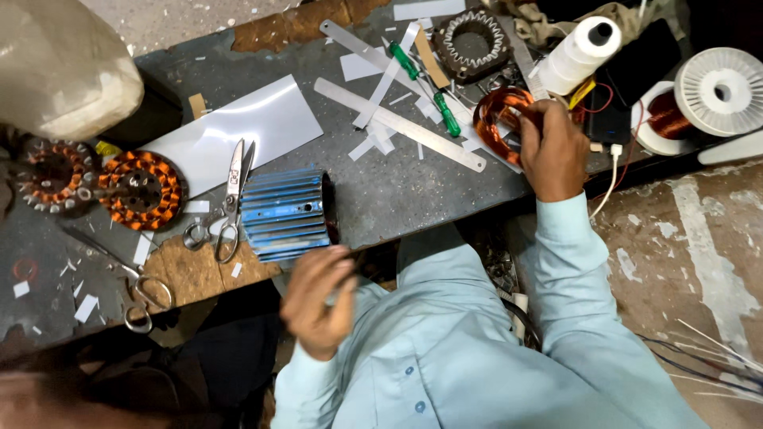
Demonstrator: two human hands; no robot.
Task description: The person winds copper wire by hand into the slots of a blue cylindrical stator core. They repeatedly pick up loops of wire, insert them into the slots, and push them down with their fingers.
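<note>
My right hand (552, 147) is closed on a coil of copper wire (497, 119) at the right side of the dark workbench (381, 195). Over the bench's near edge my left hand (318, 298) hovers, blurred, fingers curled and holding nothing that I can see. It is just below a blue finned motor housing (284, 213) lying on its side. Both arms wear light blue sleeves.
Scissors (230, 199) lie left of the housing, a second pair (135, 290) nearer the edge. Two wound stators (143, 189) sit at the left. Metal rulers (397, 123), green screwdrivers (445, 111), paper strips, an empty stator core (473, 44), a white thread cone (576, 56) and a copper-wire spool (699, 95) crowd the back.
</note>
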